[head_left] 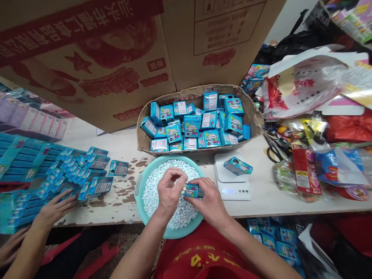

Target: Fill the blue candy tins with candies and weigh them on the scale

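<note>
My right hand [209,199] is wrapped round a small blue candy box [192,190], held on its side above the basin. Curled close to the box's left end, my left hand [170,193] has its fingers pinched together, with white candy showing at the fingertips. Below both hands, small white candies [154,182] fill a mint-green basin [139,205] at the table's front edge. Another blue candy box [238,166] lies tilted on a white digital scale [232,192] to the right.
Behind the basin, a cut-down carton [142,145] holds many blue boxes. A large cardboard box [180,46] stands behind it. At left, a co-worker's hand [56,209] touches rows of blue boxes [62,170]. Scissors [273,149] and candy bags [305,174] lie at right.
</note>
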`<state>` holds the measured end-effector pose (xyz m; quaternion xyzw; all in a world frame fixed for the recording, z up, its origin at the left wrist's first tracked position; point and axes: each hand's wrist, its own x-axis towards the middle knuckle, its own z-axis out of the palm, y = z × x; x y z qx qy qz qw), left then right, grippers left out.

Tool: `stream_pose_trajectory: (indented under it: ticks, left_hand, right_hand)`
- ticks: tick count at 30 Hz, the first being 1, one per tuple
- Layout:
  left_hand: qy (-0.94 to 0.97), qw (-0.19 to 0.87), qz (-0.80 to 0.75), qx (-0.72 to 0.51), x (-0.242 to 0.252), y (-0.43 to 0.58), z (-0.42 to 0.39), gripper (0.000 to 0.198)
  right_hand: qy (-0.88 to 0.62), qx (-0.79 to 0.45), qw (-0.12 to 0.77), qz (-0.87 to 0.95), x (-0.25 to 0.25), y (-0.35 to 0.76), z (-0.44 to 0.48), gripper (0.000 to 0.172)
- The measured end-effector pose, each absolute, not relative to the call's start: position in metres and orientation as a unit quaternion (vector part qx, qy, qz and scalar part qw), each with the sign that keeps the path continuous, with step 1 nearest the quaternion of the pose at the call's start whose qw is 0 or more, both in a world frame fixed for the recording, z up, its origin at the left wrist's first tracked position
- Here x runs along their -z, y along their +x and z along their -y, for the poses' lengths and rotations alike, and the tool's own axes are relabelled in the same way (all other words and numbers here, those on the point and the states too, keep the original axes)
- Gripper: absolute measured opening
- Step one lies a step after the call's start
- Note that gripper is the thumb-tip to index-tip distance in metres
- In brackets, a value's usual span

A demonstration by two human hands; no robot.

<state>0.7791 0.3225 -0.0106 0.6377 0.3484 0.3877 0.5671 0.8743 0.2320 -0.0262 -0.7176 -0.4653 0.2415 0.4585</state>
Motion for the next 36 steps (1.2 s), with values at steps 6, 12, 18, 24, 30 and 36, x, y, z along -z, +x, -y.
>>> stream_pose_trajectory:
  ticks: [6, 12, 18, 24, 30, 36]
  left_hand:
    - [0.852, 0.386, -0.328, -0.134, 0.026, 0.76, -0.328, 0.037]
    - [0.899, 0.308, -0.307, -0.055, 0.027, 0.753, -0.318, 0.056]
    - [0.877, 0.308, -0.308, -0.202, 0.04, 0.745, -0.336, 0.065]
    - [0.836, 0.295, -0.445, -0.124, 0.112, 0.748, -0.368, 0.038]
    - [0.846, 0.288, -0.448, 0.012, 0.12, 0.762, -0.348, 0.034]
    - [0.687, 0.467, -0.535, -0.156, 0.109, 0.749, -0.342, 0.021]
  right_hand:
    - [-0.69, -0.23, 0.513, 0.456, 0.031, 0.878, -0.227, 0.027]
    - [-0.679, -0.219, 0.548, 0.437, 0.043, 0.876, -0.225, 0.023]
    - [-0.672, -0.281, 0.557, 0.399, 0.035, 0.879, -0.224, 0.026]
    - [-0.67, -0.264, 0.561, 0.409, 0.028, 0.893, -0.213, 0.029]
    - [-0.676, -0.257, 0.557, 0.408, 0.029, 0.891, -0.212, 0.03]
    - [-0.709, -0.253, 0.512, 0.415, 0.032, 0.889, -0.213, 0.028]
